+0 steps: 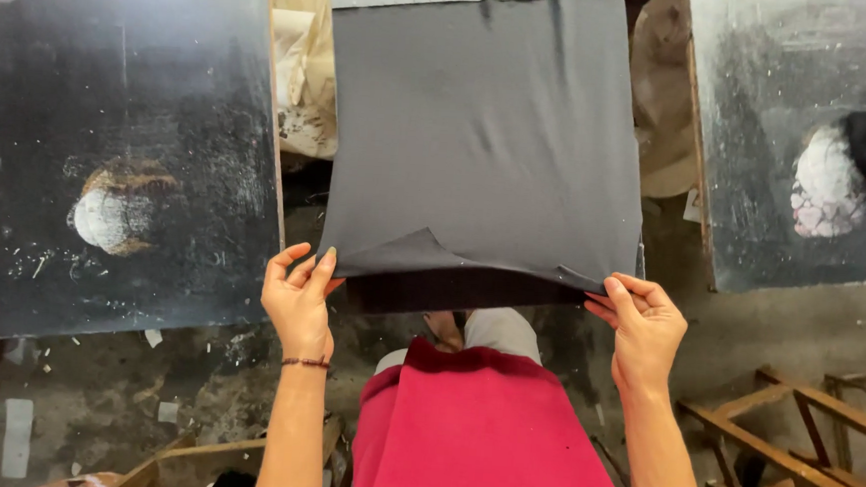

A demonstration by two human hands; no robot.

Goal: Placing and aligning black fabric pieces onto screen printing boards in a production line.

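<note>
Fabric: dark grey sheet (485,136) is stretching far from both hands.
Fingers: left hand (299,301) and right hand (643,327) are pinching its near corners.

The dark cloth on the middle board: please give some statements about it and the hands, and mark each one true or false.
1. Both hands hold the near edge of the dark cloth. True: the left hand and the right hand each grip a near corner.
2. The cloth is bright yellow. False: it is dark grey.
3. A bracelet is on the left wrist. True.
4. The board on the left is covered with cloth. False: it is bare, dark, with a pale worn patch.
5. The red cloth lies on the middle board. False: it is below the hands, at the person's body.
</note>
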